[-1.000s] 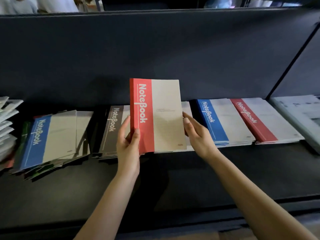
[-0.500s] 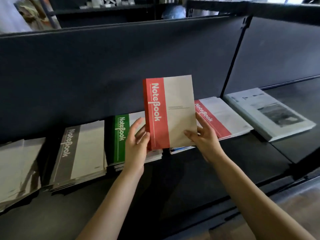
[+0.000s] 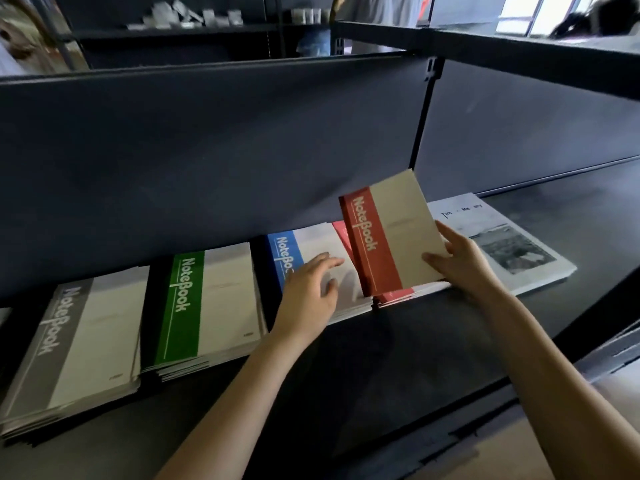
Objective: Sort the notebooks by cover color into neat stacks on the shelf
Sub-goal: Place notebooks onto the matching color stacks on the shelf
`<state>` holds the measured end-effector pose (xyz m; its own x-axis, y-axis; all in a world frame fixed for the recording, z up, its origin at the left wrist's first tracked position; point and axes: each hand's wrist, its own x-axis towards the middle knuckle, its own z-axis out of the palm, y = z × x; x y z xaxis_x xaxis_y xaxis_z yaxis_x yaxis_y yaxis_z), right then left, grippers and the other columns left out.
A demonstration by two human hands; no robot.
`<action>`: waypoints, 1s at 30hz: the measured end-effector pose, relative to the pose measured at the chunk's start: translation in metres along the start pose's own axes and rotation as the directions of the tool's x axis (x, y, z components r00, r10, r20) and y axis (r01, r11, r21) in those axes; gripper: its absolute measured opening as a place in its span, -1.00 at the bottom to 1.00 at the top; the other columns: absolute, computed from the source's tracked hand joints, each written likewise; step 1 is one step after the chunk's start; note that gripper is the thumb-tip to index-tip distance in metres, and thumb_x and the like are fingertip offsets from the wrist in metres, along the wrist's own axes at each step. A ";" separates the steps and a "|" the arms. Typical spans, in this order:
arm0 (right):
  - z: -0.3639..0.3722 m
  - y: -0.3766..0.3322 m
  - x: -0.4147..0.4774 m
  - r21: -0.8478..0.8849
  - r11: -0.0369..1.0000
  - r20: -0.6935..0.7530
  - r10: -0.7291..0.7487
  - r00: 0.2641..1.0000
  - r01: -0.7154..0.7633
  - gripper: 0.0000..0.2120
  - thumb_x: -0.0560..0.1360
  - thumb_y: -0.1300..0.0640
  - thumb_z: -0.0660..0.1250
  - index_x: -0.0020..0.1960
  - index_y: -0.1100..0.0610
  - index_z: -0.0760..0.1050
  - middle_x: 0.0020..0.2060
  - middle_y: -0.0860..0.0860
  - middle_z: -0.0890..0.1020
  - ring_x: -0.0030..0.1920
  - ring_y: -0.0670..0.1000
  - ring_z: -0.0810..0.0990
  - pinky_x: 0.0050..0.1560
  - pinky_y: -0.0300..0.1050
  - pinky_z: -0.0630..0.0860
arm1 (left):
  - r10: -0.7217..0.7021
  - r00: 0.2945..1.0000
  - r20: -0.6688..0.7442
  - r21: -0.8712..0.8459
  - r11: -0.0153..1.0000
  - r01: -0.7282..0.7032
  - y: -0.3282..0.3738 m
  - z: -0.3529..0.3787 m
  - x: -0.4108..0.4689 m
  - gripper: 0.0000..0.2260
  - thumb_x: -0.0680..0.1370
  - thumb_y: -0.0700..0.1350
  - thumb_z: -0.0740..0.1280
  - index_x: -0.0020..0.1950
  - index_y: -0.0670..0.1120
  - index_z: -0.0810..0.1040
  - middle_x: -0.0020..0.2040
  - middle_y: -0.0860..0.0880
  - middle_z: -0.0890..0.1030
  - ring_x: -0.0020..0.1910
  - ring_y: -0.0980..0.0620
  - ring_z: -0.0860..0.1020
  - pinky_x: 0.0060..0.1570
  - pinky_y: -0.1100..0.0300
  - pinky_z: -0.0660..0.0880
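The right hand (image 3: 464,268) is gripping the red notebook (image 3: 391,233) by its lower corner, holding it tilted over the red stack (image 3: 398,298), long axis pointing at the back panel (image 3: 207,168); the left hand (image 3: 308,292) is spreading open over the blue stack (image 3: 287,247).

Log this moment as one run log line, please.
right hand: holds red notebook tilted over red stack | left hand: open over blue stack | step: notebook not yet flat

Photo-covered white booklet (image 3: 512,251) flat at right
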<state>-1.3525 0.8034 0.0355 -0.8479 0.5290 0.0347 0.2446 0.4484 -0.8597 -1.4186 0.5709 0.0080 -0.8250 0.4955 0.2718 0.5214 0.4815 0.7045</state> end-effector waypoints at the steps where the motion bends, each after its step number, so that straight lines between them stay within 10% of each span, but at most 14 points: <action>1: -0.001 0.002 0.003 -0.067 0.998 -0.036 0.000 0.999 -0.002 -0.43 0.49 0.33 0.33 0.44 0.01 0.35 0.07 0.09 0.64 0.08 0.12 0.62 -0.03 -0.13 0.51 | 0.023 1.000 -0.009 0.074 0.997 -0.022 0.003 0.006 0.004 -0.70 0.61 -0.16 0.24 0.34 0.00 0.49 0.39 0.11 0.42 0.42 0.14 0.30 0.43 0.21 0.09; 9: 0.007 0.025 0.024 -0.363 0.932 -0.099 -0.027 0.995 -0.011 -0.63 0.52 0.26 0.33 0.32 0.07 0.51 0.23 0.13 0.57 0.01 0.12 0.56 -0.08 -0.32 0.29 | -0.051 0.993 0.105 0.372 0.928 0.008 -0.009 0.032 0.013 -0.68 0.63 -0.02 0.15 0.38 0.05 0.43 0.46 0.10 0.32 0.49 0.09 0.14 0.50 -0.14 -0.08; 18: 0.020 0.044 0.029 -0.543 0.838 -0.066 -0.116 0.991 0.061 -0.72 0.53 0.22 0.30 0.21 0.09 0.59 0.29 0.09 0.48 0.25 0.21 0.40 0.25 0.04 0.35 | -0.081 0.996 0.037 0.473 0.879 0.053 -0.012 0.043 0.013 -0.67 0.64 0.09 0.09 0.40 0.10 0.35 0.47 0.14 0.28 0.50 0.09 0.13 0.49 -0.13 -0.05; 30: 0.039 0.054 0.025 -0.658 0.712 0.126 -0.219 0.967 0.247 -0.61 0.56 -0.09 0.17 0.17 0.22 0.44 0.26 0.07 0.43 0.31 0.13 0.33 0.33 -0.02 0.23 | -0.029 0.999 -0.037 0.488 0.872 0.043 -0.016 0.048 0.016 -0.66 0.61 0.05 0.15 0.35 0.02 0.45 0.40 0.06 0.44 0.42 0.08 0.34 0.45 -0.04 0.20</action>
<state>-1.3788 0.8120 -0.0299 -0.9333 0.3226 0.1577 0.2740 0.9236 -0.2681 -1.4298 0.6062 -0.0303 -0.8471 0.4542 0.2758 0.5253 0.7941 0.3057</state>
